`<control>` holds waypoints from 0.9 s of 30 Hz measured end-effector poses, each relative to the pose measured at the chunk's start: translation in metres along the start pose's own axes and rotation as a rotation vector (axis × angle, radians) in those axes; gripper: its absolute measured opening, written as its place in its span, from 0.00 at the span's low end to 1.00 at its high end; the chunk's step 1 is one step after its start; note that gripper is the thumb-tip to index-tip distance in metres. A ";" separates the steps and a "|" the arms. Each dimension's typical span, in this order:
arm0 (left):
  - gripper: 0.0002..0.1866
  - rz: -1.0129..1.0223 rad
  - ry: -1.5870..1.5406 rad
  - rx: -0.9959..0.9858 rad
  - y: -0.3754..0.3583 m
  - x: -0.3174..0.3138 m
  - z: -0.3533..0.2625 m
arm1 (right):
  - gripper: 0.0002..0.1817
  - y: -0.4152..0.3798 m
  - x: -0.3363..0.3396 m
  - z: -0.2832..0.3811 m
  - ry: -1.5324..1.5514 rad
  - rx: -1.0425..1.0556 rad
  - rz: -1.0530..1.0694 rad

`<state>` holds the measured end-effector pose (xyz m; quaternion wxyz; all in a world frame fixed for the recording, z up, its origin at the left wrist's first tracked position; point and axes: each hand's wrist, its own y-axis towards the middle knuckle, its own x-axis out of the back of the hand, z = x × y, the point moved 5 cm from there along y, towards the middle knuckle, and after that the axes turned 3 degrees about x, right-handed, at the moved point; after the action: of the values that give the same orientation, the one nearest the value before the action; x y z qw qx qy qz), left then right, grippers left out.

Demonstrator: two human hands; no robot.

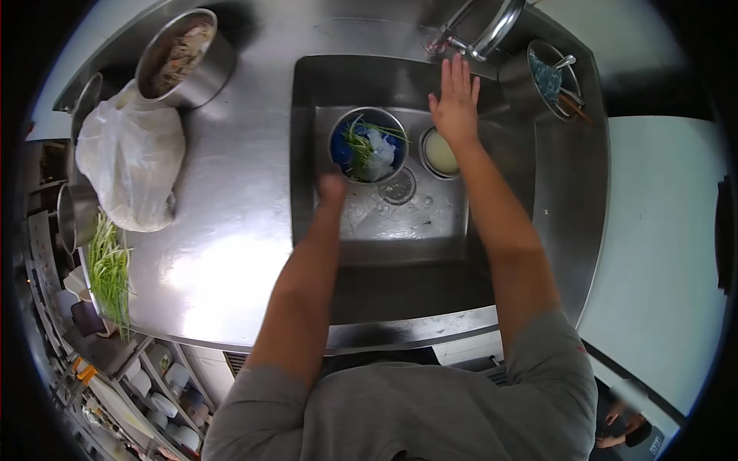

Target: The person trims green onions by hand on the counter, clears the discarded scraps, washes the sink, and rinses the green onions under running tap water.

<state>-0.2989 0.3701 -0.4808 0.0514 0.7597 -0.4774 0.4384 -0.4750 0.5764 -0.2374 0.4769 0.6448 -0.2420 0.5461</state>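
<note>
Head view. My right grip (455, 107) is spread, fingers straight and slightly parted, nothing pinched that I can see. It lies upper right of centre, fingertips at the foot of the tap (496, 34); contact, cannot tell. My left grip (332, 187) is a blur near the middle of the frame; finger state, cannot tell.

Risks, my reading. Main one: a careless left swing catches the metal bowl (403, 160) at its rim and tips it, since the blurred hand is so near. Green stalks (358, 148) poke past the bowl's right edge; a bump could drop some onto the wet sink floor (430, 223) or into the drain (397, 187) just below. Second: my right wrist passes close by the smaller bowl (423, 161); dropping or drawing back the arm without looking could knock it and spill the pale contents. Third: a hard burst of water might splash either bowl, if the spout points their way.

Positions. Metal bowl sits upright in the sink, a little above frame centre, with the stalks, something blue and a whitish clump (380, 157) inside. It lies up and right of my left grip, just beside it; touching or apart, cannot tell. From my right grip it is down and left, clearly apart.
</note>
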 end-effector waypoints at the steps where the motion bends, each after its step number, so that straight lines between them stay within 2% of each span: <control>1: 0.15 0.044 0.044 -0.032 0.015 -0.004 0.005 | 0.43 -0.003 -0.007 -0.004 -0.008 0.006 0.034; 2: 0.16 0.135 -0.262 0.260 0.019 -0.001 0.006 | 0.43 -0.005 -0.013 -0.007 -0.015 0.011 0.066; 4: 0.16 0.266 -0.078 0.127 0.019 0.002 0.003 | 0.41 -0.008 -0.015 -0.006 0.039 -0.030 0.083; 6: 0.15 0.187 -0.088 0.092 0.000 0.029 -0.020 | 0.38 -0.007 -0.003 0.005 0.151 -0.059 0.017; 7: 0.13 0.044 -0.192 0.124 -0.034 0.054 -0.039 | 0.35 -0.013 -0.006 0.011 0.334 -0.166 0.037; 9: 0.09 0.104 -0.008 0.038 -0.087 0.099 -0.064 | 0.30 -0.032 -0.011 0.034 0.706 -0.378 0.088; 12: 0.07 0.229 0.024 0.024 -0.143 0.148 -0.073 | 0.23 -0.054 -0.029 0.082 1.967 -1.153 0.456; 13: 0.07 0.249 0.053 0.002 -0.156 0.165 -0.075 | 0.22 -0.050 -0.031 0.086 2.062 -1.219 0.384; 15: 0.05 0.349 -0.167 0.221 -0.174 0.192 -0.062 | 0.21 -0.035 -0.033 0.092 2.247 -1.343 0.224; 17: 0.05 0.407 -0.508 0.395 -0.191 0.231 -0.077 | 0.24 -0.007 -0.012 0.090 2.240 -1.346 -0.031; 18: 0.06 0.402 -0.568 0.400 -0.195 0.252 -0.087 | 0.25 0.008 0.006 0.087 2.226 -1.351 -0.155; 21: 0.07 0.340 -0.698 0.401 -0.198 0.298 -0.100 | 0.30 0.059 0.058 0.088 2.660 -1.178 -0.137; 24: 0.10 0.210 -0.761 0.332 -0.184 0.332 -0.117 | 0.33 0.086 0.076 0.076 2.858 -0.983 -0.042; 27: 0.12 0.064 -0.802 0.181 -0.144 0.354 -0.128 | 0.33 0.079 0.081 0.071 2.745 -0.969 0.087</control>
<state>-0.2106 0.2701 -0.1004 -0.2192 0.8566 -0.4426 0.1492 -0.4843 0.4970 -0.1306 0.4782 -0.6024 0.2192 0.6004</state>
